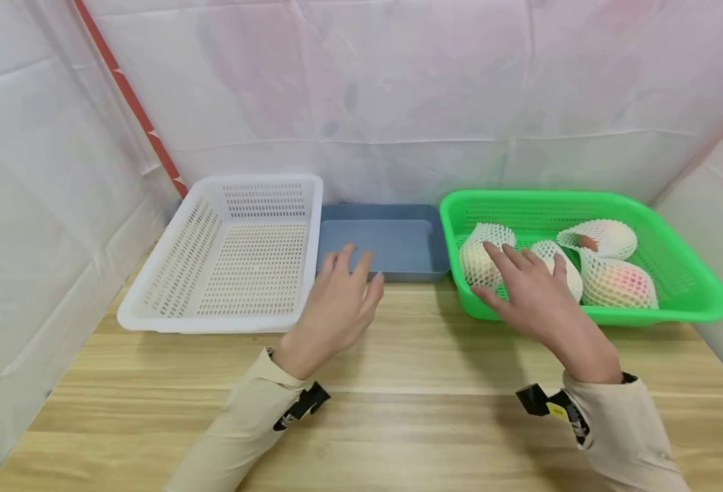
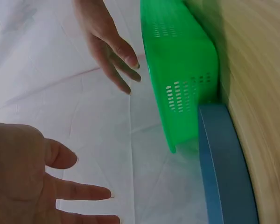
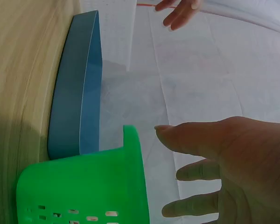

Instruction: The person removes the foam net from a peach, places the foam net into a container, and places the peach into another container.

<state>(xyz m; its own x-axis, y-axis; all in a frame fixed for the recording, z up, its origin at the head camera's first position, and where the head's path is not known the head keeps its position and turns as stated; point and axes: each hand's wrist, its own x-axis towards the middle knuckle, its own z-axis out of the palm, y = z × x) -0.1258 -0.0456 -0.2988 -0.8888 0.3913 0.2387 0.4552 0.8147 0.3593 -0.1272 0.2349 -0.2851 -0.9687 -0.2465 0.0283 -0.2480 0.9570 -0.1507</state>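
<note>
My right hand [image 1: 536,297] hovers over the near left part of the green basket [image 1: 693,280], fingers spread and holding nothing. Inside that basket lie several round, pale, pinkish fruits in white foam nets, one fruit [image 1: 620,283] at the front and another fruit [image 1: 610,238] behind it. Partly behind my right hand are a netted fruit [image 1: 481,263] on the left and one in the middle. My left hand [image 1: 337,307] hangs above the table near the blue-grey tray [image 1: 386,277], its fingers spread with nothing in them. In the right wrist view, the thumb and fingers [image 3: 196,137] stand apart above the basket's rim.
A white perforated basket [image 1: 257,273] stands left of the tray, with its bottom visible. Tray and both baskets sit side by side on the wooden table [image 1: 398,410]. White sheeting [image 1: 411,89] hangs behind and at both sides.
</note>
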